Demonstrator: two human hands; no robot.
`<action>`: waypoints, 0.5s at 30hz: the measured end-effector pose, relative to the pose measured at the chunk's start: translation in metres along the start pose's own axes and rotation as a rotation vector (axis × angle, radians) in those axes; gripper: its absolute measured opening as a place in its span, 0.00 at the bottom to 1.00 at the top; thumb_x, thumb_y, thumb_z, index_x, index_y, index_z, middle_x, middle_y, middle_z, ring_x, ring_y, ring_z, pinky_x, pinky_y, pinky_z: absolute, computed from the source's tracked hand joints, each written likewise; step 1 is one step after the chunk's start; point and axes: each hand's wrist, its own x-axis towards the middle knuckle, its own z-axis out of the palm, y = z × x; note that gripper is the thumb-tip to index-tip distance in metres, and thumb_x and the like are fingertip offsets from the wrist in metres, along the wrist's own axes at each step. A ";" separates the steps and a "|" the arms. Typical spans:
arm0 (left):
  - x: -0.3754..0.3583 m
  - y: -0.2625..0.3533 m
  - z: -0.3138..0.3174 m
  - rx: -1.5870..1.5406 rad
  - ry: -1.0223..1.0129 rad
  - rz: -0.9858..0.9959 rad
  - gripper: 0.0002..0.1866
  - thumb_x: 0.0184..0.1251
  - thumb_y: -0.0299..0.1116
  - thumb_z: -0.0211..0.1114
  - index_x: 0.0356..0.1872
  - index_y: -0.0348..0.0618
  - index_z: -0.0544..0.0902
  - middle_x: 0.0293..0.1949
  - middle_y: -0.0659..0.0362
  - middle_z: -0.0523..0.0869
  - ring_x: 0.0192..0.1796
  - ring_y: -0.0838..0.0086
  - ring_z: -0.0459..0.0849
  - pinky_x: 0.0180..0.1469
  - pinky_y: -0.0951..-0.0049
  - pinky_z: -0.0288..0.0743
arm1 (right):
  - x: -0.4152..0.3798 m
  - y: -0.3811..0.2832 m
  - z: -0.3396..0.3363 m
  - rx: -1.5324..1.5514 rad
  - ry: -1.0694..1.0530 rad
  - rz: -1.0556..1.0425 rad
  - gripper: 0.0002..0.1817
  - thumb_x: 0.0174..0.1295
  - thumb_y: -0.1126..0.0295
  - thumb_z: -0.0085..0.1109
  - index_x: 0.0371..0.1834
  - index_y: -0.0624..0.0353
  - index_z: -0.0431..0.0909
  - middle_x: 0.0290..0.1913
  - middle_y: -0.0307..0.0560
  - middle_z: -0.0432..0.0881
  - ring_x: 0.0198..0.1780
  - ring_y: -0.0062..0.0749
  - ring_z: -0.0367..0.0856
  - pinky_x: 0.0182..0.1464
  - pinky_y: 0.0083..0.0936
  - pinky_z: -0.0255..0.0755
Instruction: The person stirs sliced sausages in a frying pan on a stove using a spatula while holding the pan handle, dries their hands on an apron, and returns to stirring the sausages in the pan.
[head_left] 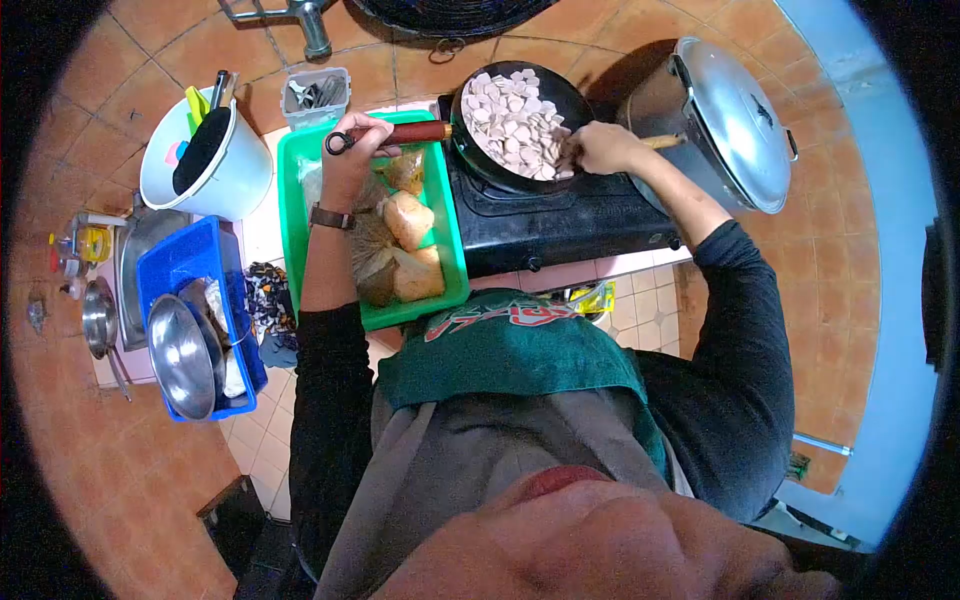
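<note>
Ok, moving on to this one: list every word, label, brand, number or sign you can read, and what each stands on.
None can be read with certainty.
Red, white-edged lettering on the dark green cloth apron: too warped and blurred to quote.
Bright yellow packet past the apron's edge: any print is too blurred.
Small yellow jar: any print is too small.

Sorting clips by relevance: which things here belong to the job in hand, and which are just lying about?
In use:
- pan, its handle in the left hand
- utensil in the right hand
- pale slices
- stove

Apparently lying about:
- green tray
- bagged food
- blue tub
- white bucket
- lidded pot
</note>
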 end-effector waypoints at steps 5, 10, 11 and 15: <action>0.003 -0.002 -0.001 -0.028 0.008 0.031 0.07 0.61 0.26 0.65 0.33 0.33 0.79 0.35 0.54 0.83 0.32 0.71 0.86 0.34 0.72 0.86 | 0.021 -0.010 0.023 0.183 0.033 0.100 0.16 0.53 0.66 0.57 0.44 0.57 0.84 0.45 0.60 0.84 0.48 0.53 0.83 0.51 0.42 0.76; 0.002 0.004 -0.003 -0.009 -0.025 0.012 0.07 0.61 0.27 0.65 0.32 0.33 0.79 0.35 0.54 0.83 0.32 0.71 0.86 0.34 0.73 0.86 | 0.048 -0.014 0.049 0.438 0.225 0.121 0.15 0.55 0.63 0.59 0.42 0.58 0.84 0.42 0.59 0.85 0.46 0.51 0.84 0.51 0.38 0.76; 0.002 0.005 -0.004 -0.010 -0.038 0.001 0.07 0.61 0.27 0.65 0.32 0.33 0.79 0.34 0.54 0.83 0.32 0.71 0.86 0.33 0.73 0.86 | 0.058 -0.011 0.054 0.440 0.227 0.124 0.15 0.55 0.63 0.59 0.42 0.58 0.84 0.42 0.59 0.85 0.46 0.51 0.84 0.51 0.38 0.76; 0.002 0.007 -0.004 -0.007 -0.058 0.000 0.07 0.61 0.27 0.65 0.32 0.33 0.78 0.35 0.54 0.83 0.31 0.71 0.86 0.34 0.73 0.86 | 0.088 -0.010 0.060 0.490 0.402 0.166 0.13 0.58 0.64 0.60 0.37 0.64 0.84 0.30 0.58 0.85 0.33 0.42 0.85 0.36 0.33 0.77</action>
